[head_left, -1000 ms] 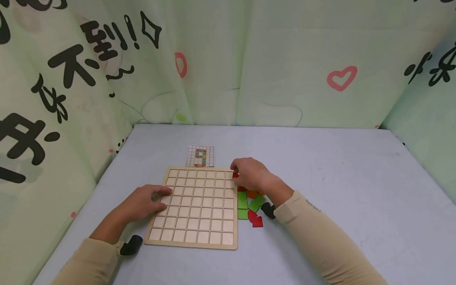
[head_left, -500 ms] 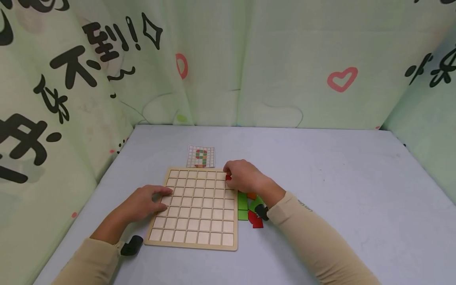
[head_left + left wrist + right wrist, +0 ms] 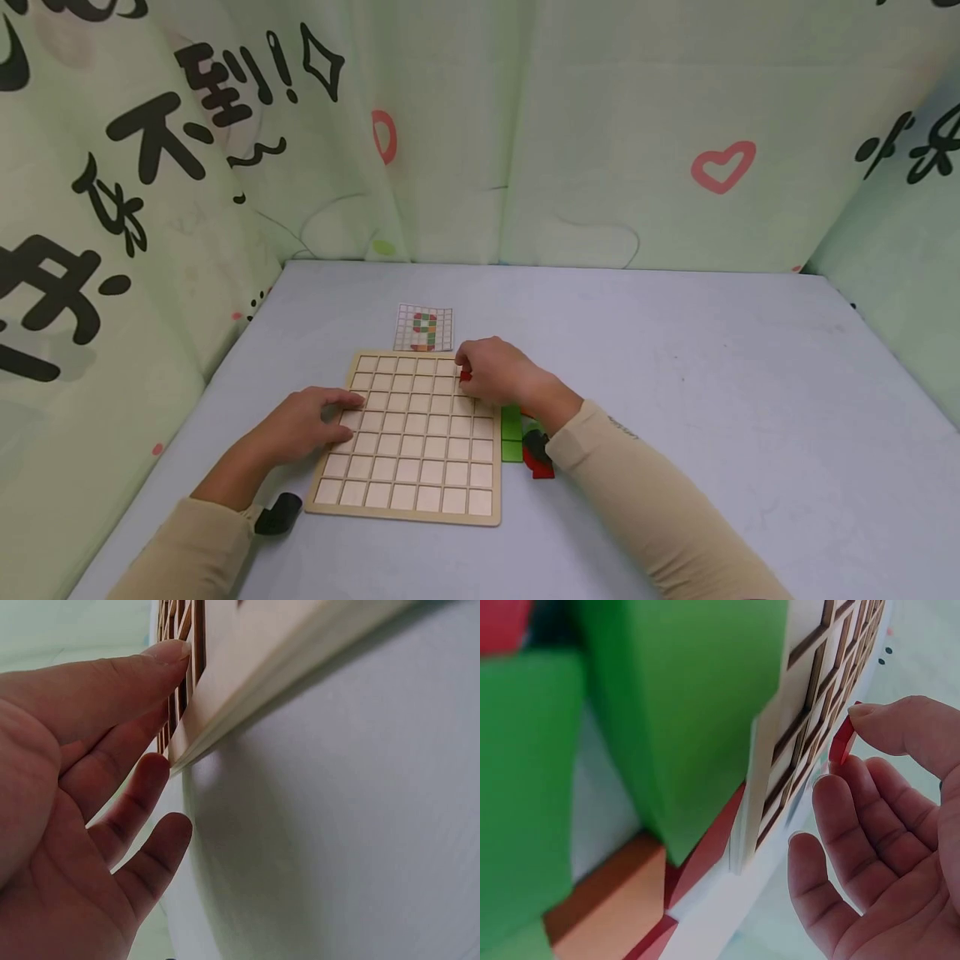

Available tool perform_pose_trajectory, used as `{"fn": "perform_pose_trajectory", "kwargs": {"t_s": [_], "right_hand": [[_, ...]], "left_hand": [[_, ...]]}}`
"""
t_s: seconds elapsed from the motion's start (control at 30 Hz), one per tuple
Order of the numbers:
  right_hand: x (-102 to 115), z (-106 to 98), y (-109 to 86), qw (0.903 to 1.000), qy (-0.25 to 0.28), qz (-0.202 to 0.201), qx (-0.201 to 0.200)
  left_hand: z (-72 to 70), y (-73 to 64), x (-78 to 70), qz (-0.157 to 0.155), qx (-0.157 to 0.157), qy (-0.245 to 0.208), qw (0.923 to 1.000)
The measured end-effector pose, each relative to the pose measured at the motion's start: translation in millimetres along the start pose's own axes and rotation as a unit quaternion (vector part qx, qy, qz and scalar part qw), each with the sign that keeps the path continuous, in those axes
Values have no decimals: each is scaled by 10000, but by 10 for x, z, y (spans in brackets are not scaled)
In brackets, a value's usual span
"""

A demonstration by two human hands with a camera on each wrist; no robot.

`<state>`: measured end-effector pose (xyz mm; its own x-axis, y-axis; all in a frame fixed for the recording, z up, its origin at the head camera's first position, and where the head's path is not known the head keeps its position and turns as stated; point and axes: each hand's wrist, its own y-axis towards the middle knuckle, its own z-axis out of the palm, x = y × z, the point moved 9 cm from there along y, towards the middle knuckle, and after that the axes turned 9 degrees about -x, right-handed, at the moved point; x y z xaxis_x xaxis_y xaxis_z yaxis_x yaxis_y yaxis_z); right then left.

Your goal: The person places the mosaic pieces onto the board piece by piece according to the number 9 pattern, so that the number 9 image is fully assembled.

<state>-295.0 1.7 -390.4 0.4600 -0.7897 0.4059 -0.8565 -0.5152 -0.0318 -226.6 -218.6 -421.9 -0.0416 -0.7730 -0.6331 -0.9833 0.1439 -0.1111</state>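
A wooden grid board (image 3: 405, 518) with square cells lies flat on the table. My left hand (image 3: 296, 425) rests at its left edge, thumb and forefinger touching the frame. The left wrist view shows the other fingers of that hand (image 3: 82, 772) spread loosely beside the rim. Over the upper right cells, my right hand (image 3: 498, 371) pinches a small red block (image 3: 465, 377) between thumb and fingertips. The red block (image 3: 843, 741) appears clear of the board in the right wrist view; its full shape is partly covered by fingers.
Beside the board's right edge lie green blocks (image 3: 512, 425), red blocks (image 3: 542, 468) and an orange block (image 3: 611, 900), partly hidden by my right wrist. Behind the board lies a pattern card (image 3: 405, 329) with a coloured figure on a grid. Printed curtains (image 3: 585, 150) surround the white table (image 3: 675, 358).
My right hand has moved left with the red block, from the board's right edge to over its upper right cells. The left hand has stayed in place.
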Motion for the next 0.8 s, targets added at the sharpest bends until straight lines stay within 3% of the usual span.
{"fn": "perform_pose_trajectory", "kwargs": {"t_s": [0.8], "right_hand": [[170, 125, 100, 9998, -76, -111, 116]], "left_hand": [[-2, 13, 25, -112, -230, -153, 9996]]}}
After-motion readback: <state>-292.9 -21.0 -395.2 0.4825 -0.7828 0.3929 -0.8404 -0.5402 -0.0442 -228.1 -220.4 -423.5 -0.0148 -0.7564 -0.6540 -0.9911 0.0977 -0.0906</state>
